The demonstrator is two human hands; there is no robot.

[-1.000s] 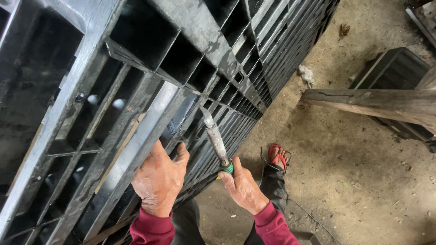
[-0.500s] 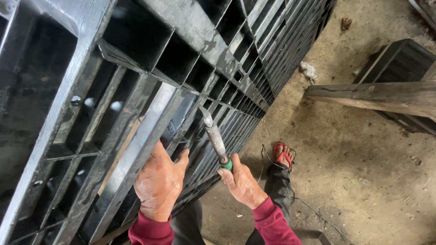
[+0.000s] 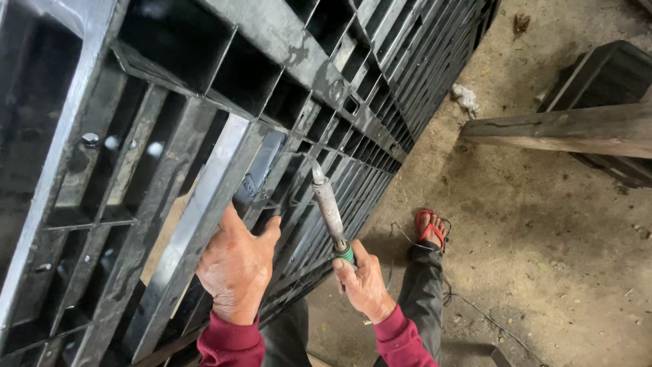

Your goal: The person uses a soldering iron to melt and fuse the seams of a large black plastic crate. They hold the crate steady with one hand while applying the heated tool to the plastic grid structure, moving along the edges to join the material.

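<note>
A soldering iron (image 3: 331,212) with a grey metal shaft and a green collar is gripped in the right hand (image 3: 361,282), whose fingers are closed around the handle at about 6 o'clock in the view. The shaft is tilted up toward 11 o'clock, and its tip is seen just at the ribs of a black plastic pallet (image 3: 285,41) that stands on edge and fills the view from 9 to 1 o'clock. The left hand (image 3: 236,266) is pressed against a slanted grey slat (image 3: 197,224) of the pallet, at about 7 o'clock, with the fingers curled over the slat's edge. Dark red sleeves (image 3: 232,343) are worn on both arms. A foot in a red sandal (image 3: 430,228) is seen on the dirt floor (image 3: 543,272) at 4 o'clock. A wooden beam (image 3: 564,129) is laid across at 2 o'clock, over a second dark pallet (image 3: 604,71).
</note>
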